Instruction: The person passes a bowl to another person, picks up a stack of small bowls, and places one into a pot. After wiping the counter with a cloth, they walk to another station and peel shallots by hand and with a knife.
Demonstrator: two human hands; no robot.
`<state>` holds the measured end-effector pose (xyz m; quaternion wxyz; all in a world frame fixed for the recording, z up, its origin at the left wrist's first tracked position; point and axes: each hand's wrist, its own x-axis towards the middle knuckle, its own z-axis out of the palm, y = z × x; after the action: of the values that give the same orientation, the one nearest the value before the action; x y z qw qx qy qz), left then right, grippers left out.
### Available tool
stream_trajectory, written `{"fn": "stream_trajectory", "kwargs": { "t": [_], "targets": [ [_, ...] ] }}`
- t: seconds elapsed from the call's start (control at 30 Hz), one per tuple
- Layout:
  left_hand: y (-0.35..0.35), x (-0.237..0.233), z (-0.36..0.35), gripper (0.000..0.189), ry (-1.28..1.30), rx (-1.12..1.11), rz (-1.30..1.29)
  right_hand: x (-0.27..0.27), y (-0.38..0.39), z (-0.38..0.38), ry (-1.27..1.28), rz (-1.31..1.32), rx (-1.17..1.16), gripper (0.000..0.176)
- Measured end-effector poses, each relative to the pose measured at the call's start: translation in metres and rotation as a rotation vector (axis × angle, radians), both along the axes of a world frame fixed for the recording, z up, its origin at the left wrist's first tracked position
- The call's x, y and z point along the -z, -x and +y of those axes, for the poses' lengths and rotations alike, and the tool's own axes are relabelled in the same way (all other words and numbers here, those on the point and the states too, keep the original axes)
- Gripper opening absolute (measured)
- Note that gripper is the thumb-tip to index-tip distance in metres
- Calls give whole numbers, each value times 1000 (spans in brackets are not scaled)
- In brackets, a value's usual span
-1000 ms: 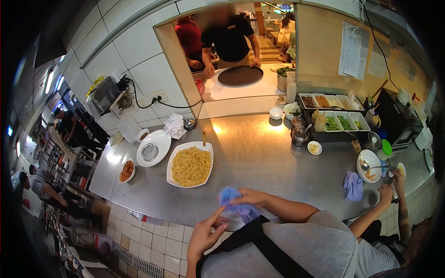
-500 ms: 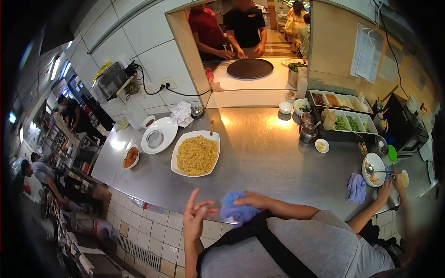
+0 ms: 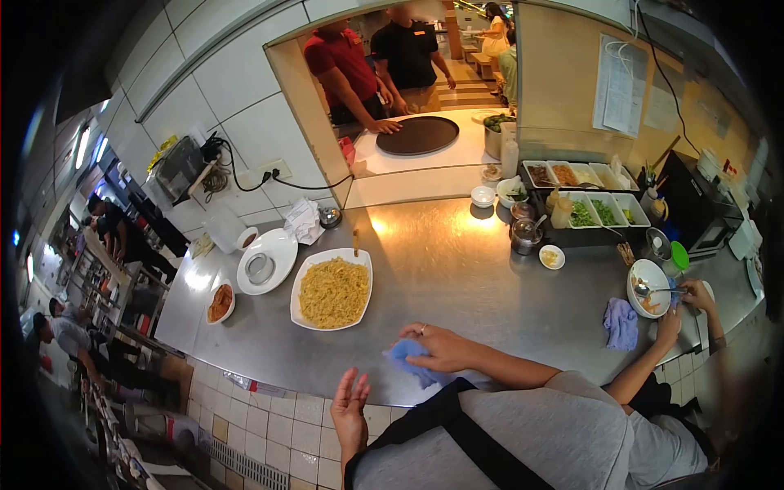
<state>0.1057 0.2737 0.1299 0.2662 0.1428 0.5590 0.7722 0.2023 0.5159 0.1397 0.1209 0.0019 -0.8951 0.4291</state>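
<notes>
Lowered since the earlier frame, the left hand (image 3: 349,410) is open and empty. Beside it, the right hand (image 3: 445,349) grips the blue cloth (image 3: 408,356) at the counter's (image 3: 457,286) front edge. Beyond that grip sits the rice dish (image 3: 366,265); writing on the wall sheets (image 3: 618,94) is too small to read.

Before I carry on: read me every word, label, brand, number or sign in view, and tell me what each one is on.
No text can be read with certainty.
Pinned sheets, upper right: print too small to read.
Crumpled white papers near the plate: any writing too small to read.
Small tag on the black shirt: too small and blurred.
</notes>
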Motion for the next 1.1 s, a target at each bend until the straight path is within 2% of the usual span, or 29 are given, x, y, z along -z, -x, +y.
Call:
{"fn": "stream_trajectory", "kwargs": {
  "t": [0.03, 0.13, 0.17, 0.23, 0.27, 0.37, 0.43, 0.53, 0.57, 0.63, 0.67, 0.77, 0.87, 0.93, 1.03, 1.1],
  "targets": [
    [-2, 0, 3, 51, 8, 47, -8, 1, 2, -2, -228, -36, 25, 40],
    [-10, 3, 12, 48, 161, 133, 191, -5, 6, -10, -135, -119, -102, 41],
    [-18, -5, 18, 41, 221, 94, 317, -10, 6, -14, 1, -98, -138, 41],
    [-16, 0, 19, 34, 267, 200, 384, -24, 1, -23, 278, -56, -206, 41],
    [-16, 1, 20, 30, 289, 255, 416, -32, 0, -24, 297, -90, -174, 40],
    [-21, -9, 16, 19, 229, 169, 141, -36, 1, -18, 421, -133, -101, 37],
    [-21, -15, 12, 16, 177, 107, 185, -18, 7, -12, 588, -76, -77, 36],
    [-17, -19, 14, 18, 125, 8, 355, -19, 3, -15, 423, -68, -30, 39],
    [-16, -19, 15, 19, 114, -31, 428, -20, 3, -19, 365, 28, -36, 39],
    [-20, -25, 13, 19, 151, 19, 369, -20, 2, -27, 248, 215, -52, 38],
    [-21, -26, 12, 19, 170, 43, 340, -20, 2, -29, 255, 154, -111, 37],
    [-15, -18, 7, 19, 296, 55, 526, -15, 2, -32, 243, -3, -225, 33],
    [-12, -33, 18, 17, 213, -190, 960, -21, 5, -32, 123, -162, -237, 31],
    [-13, -36, 15, 14, 212, -186, 864, -39, 4, -31, -14, -340, -280, 30],
    [-15, -45, 11, 11, 254, -119, 839, -42, 2, -37, -89, -161, -237, 33],
    [-16, -52, 10, 11, 288, -15, 889, -34, 4, -42, -72, 127, -228, 37]
  ]
}}
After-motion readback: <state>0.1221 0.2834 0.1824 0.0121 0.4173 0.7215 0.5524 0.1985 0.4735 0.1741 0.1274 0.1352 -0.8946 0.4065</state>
